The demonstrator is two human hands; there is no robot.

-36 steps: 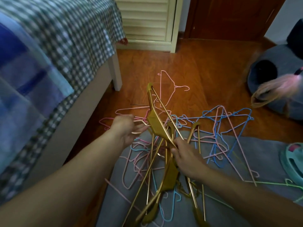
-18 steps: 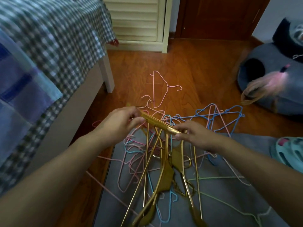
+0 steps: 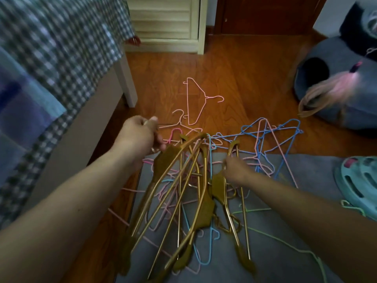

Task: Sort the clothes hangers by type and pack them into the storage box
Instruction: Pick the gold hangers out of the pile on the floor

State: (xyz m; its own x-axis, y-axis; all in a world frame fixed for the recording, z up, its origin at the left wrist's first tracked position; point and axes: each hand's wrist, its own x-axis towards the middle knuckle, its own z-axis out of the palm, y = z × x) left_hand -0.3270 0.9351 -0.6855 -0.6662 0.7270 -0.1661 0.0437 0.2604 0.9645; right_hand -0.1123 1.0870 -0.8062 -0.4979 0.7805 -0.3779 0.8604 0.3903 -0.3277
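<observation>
Leftmost, a checked bedspread (image 3: pixel 61 48) hangs over the bed edge. Next, left hand (image 3: pixel 140 135) is raised w/ fingers curled tight round the hooks of a bunch of gold hangers (image 3: pixel 183 180), which fan down toward the camera over a grey mat (image 3: pixel 285 242). Right hand (image 3: pixel 237 170) reaches low into the pile, pinching another gold hanger (image 3: pixel 219 184). Pink & blue wire hangers (image 3: pixel 265 139) lie tangled beneath & beyond on the wood floor (image 3: pixel 244 78); one pink hanger (image 3: pixel 195 99) sits apart. Far right: grey pet house (image 3: pixel 336 78), teal toy (image 3: pixel 359 180).

We count two hands, the left hand (image 3: pixel 140 135) and the right hand (image 3: pixel 236 172). One pink hanger (image 3: pixel 195 101) lies alone on the floor; gold, blue and tangled pink hangers overlap beyond counting.
</observation>
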